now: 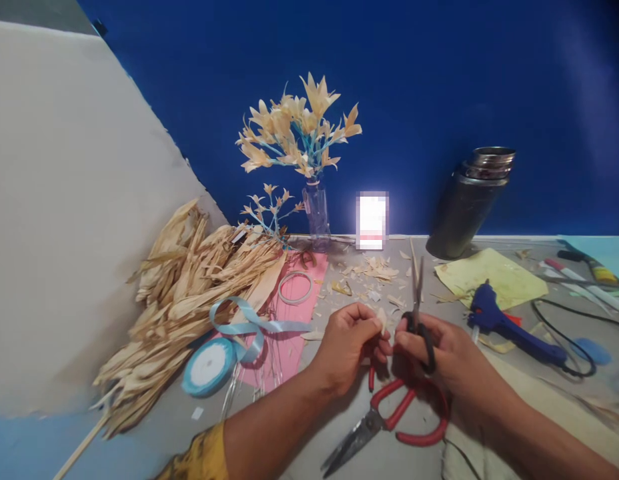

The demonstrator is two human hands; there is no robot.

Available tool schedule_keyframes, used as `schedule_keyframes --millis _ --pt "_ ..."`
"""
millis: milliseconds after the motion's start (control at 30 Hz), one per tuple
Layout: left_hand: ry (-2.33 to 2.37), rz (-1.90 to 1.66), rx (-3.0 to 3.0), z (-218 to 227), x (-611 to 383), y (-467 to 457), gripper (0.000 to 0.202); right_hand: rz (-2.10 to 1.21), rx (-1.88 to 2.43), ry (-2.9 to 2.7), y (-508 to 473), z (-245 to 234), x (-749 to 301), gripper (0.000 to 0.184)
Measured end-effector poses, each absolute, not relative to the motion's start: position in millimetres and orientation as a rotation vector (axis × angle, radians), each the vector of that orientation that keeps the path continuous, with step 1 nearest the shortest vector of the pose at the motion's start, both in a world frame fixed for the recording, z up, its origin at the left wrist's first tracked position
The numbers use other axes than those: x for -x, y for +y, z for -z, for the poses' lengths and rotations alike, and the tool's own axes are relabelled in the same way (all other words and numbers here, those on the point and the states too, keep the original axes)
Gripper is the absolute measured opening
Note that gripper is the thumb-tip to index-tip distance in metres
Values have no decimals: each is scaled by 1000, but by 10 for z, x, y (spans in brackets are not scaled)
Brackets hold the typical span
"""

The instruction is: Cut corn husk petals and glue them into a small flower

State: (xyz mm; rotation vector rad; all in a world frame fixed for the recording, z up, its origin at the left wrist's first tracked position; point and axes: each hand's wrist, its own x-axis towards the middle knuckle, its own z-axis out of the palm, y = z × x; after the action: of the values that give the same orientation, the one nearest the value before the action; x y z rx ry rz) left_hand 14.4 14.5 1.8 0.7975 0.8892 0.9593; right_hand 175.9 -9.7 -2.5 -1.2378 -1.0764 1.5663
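Between thumb and fingers, my left hand [350,343] pinches a small pale piece of husk [382,320]. Black-handled scissors [417,293] are in my right hand [442,347], their blades pointing up and away from me. The two hands are close together above the table, and the scissor blades stand to the right of the piece. Below them lies a larger pair of scissors with red handles [407,408], blades toward the lower left. Husk scraps [374,269] are scattered on the table beyond my hands.
Left are a pile of dried corn husks [189,293], a light blue ribbon spool [209,365] and a pink sheet [309,300]. Husk flowers [302,127] stand in a clear bottle [317,213]. A dark flask [464,207] and a blue glue gun [512,327] are at right.
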Motion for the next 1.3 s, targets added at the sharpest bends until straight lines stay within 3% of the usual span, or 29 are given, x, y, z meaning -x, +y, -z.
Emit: schedule_keyframes --millis 233,400,833,1133,1300 --pt "903 -769 -924 -28 -150 102 22 -1464 1258 -1096 -65 -126 -1841 35" --pt "785 -766 -874 -30 -152 81 33 -1354 1275 -1001 -73 -134 -1807 35" --pt "688 -724 -1025 -2 -108 116 36 -1783 878 -789 -171 7 -1778 32" --pt "415 -743 -748 60 -121 119 50 -1818 744 -784 -92 -27 -1778 25" --pt "581 -762 -760 99 -160 87 34 -1718 847 -811 -135 22 -1762 32"
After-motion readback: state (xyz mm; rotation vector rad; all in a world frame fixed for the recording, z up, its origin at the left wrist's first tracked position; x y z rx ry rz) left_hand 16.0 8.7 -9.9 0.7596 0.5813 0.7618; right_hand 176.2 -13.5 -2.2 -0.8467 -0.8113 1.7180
